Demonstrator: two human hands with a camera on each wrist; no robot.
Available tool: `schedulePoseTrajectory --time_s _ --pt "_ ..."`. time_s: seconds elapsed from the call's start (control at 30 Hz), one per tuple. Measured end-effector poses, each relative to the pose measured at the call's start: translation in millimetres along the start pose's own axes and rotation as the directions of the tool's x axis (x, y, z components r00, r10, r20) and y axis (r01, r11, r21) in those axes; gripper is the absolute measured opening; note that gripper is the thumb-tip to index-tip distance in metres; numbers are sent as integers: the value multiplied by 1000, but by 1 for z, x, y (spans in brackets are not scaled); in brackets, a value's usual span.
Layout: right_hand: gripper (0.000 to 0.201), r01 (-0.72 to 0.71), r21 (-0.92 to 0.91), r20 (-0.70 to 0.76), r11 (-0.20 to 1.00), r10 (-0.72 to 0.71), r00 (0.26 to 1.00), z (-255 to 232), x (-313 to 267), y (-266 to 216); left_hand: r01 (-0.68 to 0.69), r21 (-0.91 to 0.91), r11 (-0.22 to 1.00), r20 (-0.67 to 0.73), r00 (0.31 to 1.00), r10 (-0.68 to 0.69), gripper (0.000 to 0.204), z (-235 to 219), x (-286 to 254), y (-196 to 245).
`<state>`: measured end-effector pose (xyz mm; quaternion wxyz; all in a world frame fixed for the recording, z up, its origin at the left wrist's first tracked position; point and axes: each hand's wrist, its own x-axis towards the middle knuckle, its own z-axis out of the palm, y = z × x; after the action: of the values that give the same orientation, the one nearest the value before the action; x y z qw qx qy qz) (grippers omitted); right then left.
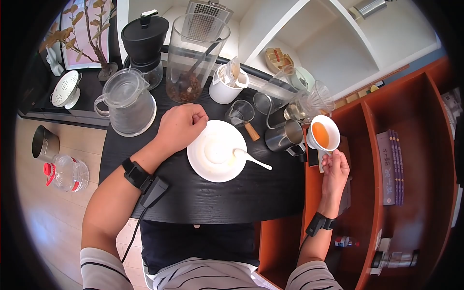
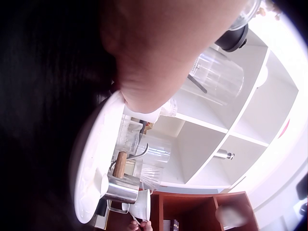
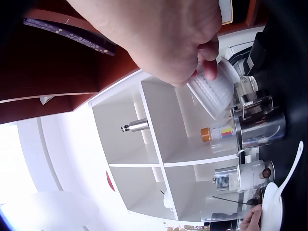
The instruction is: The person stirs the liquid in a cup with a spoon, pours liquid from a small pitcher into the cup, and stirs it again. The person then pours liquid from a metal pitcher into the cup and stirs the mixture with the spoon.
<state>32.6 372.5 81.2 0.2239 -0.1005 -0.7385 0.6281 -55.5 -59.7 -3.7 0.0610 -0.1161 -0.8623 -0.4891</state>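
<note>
In the head view a white cup [image 1: 325, 134] of orange-brown liquid is held up at the table's right edge, its handle pinched by my right hand [image 1: 335, 169]. The right wrist view shows the cup [image 3: 215, 91] beside the fingers. A white saucer [image 1: 203, 162] lies on the black table with a white spoon [image 1: 253, 158] across its right side. My left hand [image 1: 182, 126] rests at the saucer's upper left rim with its fingers curled; in the left wrist view that hand [image 2: 159, 57] hides part of the saucer [image 2: 98, 159]. Nothing shows in its grasp.
Behind the saucer stand a glass server [image 1: 126, 104], a black grinder [image 1: 145, 41], a tall glass vessel [image 1: 193, 63], a white canister [image 1: 224, 89], a wood-handled glass [image 1: 240, 113] and a steel pitcher [image 1: 281, 137]. A reddish-brown shelf [image 1: 369, 116] stands to the right.
</note>
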Motion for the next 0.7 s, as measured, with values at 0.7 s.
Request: schedulePoseTrajectory --time_s 0.7 --pt "25 66 -123 13 990 -65 998 14 -6 -4 -12 -10 1000 -3 1000 12 14 -1 -1 1"
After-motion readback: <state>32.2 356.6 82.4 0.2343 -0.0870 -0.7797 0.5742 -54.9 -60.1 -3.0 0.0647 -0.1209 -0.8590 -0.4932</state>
